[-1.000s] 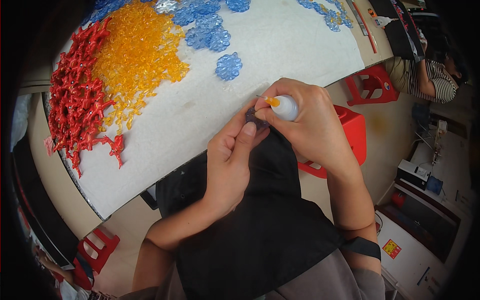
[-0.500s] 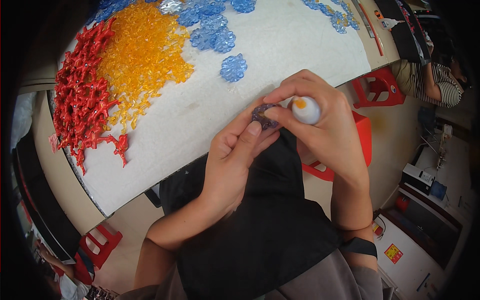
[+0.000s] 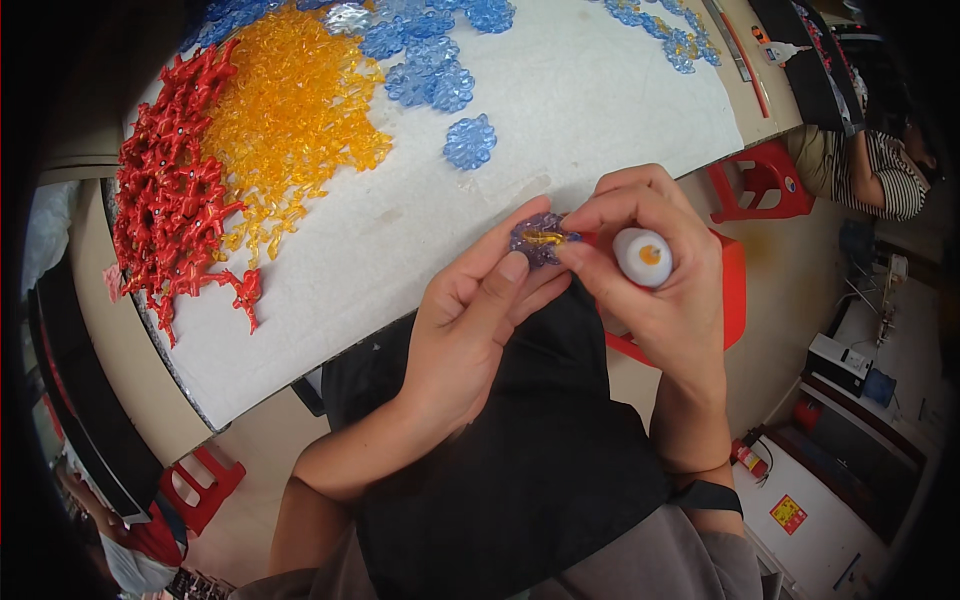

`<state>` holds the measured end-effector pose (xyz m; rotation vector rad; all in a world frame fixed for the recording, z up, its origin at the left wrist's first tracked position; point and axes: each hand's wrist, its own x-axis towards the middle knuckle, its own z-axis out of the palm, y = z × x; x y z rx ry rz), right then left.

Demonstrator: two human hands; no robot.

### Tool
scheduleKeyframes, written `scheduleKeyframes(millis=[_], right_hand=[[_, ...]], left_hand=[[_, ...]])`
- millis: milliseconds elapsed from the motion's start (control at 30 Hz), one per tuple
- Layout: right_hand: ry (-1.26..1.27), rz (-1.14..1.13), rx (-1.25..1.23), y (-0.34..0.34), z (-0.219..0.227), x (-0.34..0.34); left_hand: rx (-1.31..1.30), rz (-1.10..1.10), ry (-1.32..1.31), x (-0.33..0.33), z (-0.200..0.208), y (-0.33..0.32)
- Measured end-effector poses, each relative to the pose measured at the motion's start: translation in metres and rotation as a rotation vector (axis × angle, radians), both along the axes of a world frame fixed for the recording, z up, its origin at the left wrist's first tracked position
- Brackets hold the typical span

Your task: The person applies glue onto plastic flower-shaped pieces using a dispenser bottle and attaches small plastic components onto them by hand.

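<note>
My left hand (image 3: pixel 468 308) grips a translucent blue-purple flower-shaped piece (image 3: pixel 524 238) between thumb and fingers, just off the table's near edge. Across its middle lies a small yellow translucent piece (image 3: pixel 546 238). My right hand (image 3: pixel 685 300) is wrapped round a white bottle (image 3: pixel 636 262), whose rounded end with an orange patch faces up. Thumb and forefinger of that hand pinch together at the flower piece's right edge, and what lies between the tips is hidden. On the table beyond, a single blue flower piece (image 3: pixel 469 142) lies apart from the others.
The white-covered table (image 3: pixel 330 280) holds a heap of yellow pieces (image 3: pixel 290 100), red figures (image 3: pixel 180 170) at left and more blue flower pieces (image 3: pixel 430 75). Blue-and-yellow pieces (image 3: pixel 680 45) lie far right. Red stools (image 3: pixel 765 185) stand nearby; a person in stripes (image 3: pixel 890 170) sits at right.
My right fingers have shifted right, from over the flower piece to its edge, uncovering the yellow piece. The bottle has tilted and moved right and down. My left hand has barely moved.
</note>
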<state>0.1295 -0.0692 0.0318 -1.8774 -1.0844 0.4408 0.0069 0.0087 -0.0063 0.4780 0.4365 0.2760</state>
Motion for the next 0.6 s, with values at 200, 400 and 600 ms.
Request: scheduleKeyframes(millis=[200,400,600], right_hand=[[0.024,-0.031,0.033,0.002,-0.002,-0.012],[0.006,-0.049,0.034,0.001,-0.001,-0.014],[-0.149,0.01,0.086,-0.001,0.0,-0.015]], left_hand=[[0.276,0.055,-0.009,-0.004,0.002,-0.004],[0.398,0.051,-0.046,-0.005,-0.001,-0.005],[0.556,0.055,-0.028,-0.006,0.0,-0.003]])
